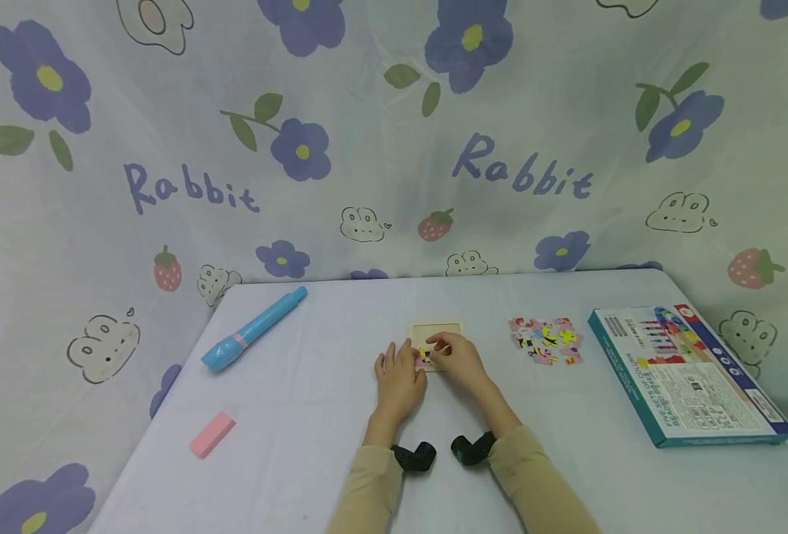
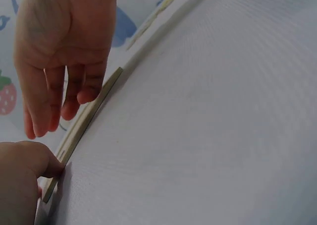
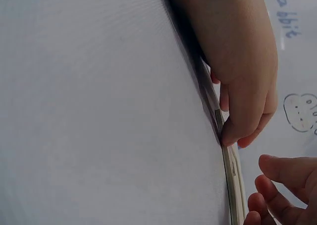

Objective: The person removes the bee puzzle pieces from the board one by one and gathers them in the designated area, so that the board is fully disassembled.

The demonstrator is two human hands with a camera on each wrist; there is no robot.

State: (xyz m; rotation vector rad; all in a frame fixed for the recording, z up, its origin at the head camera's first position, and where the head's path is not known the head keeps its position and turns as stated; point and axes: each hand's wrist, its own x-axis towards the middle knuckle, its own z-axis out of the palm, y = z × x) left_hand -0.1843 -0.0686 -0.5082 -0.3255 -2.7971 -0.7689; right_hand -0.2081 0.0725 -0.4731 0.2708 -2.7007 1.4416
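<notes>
A small pale wooden puzzle tray (image 1: 436, 324) lies on the white table, with colourful puzzle pieces (image 1: 424, 359) in its near part. My left hand (image 1: 399, 382) rests at the tray's left side, fingers fairly straight. Its thumb (image 2: 47, 160) touches the near edge in the left wrist view. Over the tray's right side is my right hand (image 1: 459, 362), its fingers loosely bent. The right wrist view shows a gap between the right thumb and fingers (image 3: 285, 170), and no piece is visible there. Loose pink and yellow puzzle pieces (image 1: 546, 340) lie together right of the tray.
A teal-edged flat box (image 1: 691, 378) lies at the right of the table. Toward the back left is a blue pen-shaped object (image 1: 255, 330), and a pink block (image 1: 212, 434) lies nearer on the left. A flower-and-rabbit print cloth (image 1: 394, 170) hangs behind.
</notes>
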